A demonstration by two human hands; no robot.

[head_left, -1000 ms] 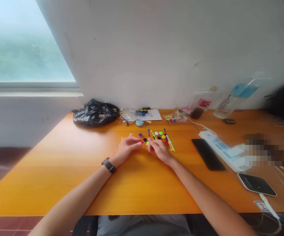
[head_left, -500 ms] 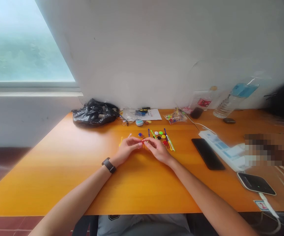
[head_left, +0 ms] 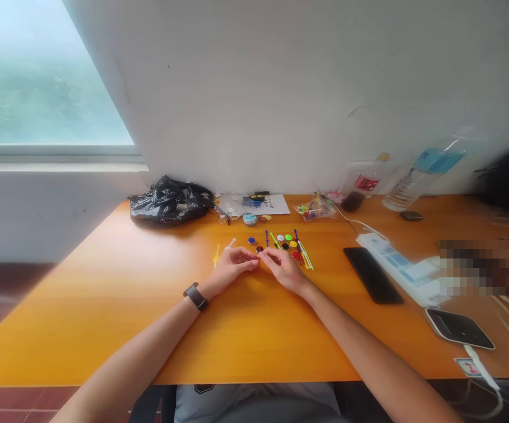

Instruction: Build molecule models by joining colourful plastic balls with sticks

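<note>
My left hand (head_left: 231,268) and my right hand (head_left: 283,269) meet fingertip to fingertip just above the table, both with thumb and fingers pinched together. What they hold, if anything, is too small and too covered to make out. Right behind the fingertips is a dark and red disc (head_left: 260,249). A blue disc (head_left: 251,241) lies beyond my left fingers, with a yellow arrow-tipped stick (head_left: 216,254) to the left. Beyond my right hand are a white disc (head_left: 280,237), a green disc (head_left: 288,238), a yellow disc (head_left: 293,244) and several coloured arrow-tipped sticks (head_left: 304,254).
Along the wall stand a black plastic bag (head_left: 170,202), a paper sheet (head_left: 277,204), a bag of small coloured parts (head_left: 314,208) and a water bottle (head_left: 417,179). To the right lie a black phone (head_left: 371,275), a white power strip (head_left: 391,264) and a cabled device (head_left: 459,329).
Between my fingertips a small red piece showed earlier; now it is mostly covered. My fingers have shifted slightly, and the dark and red disc behind them shows more. Both arms stay in place.
</note>
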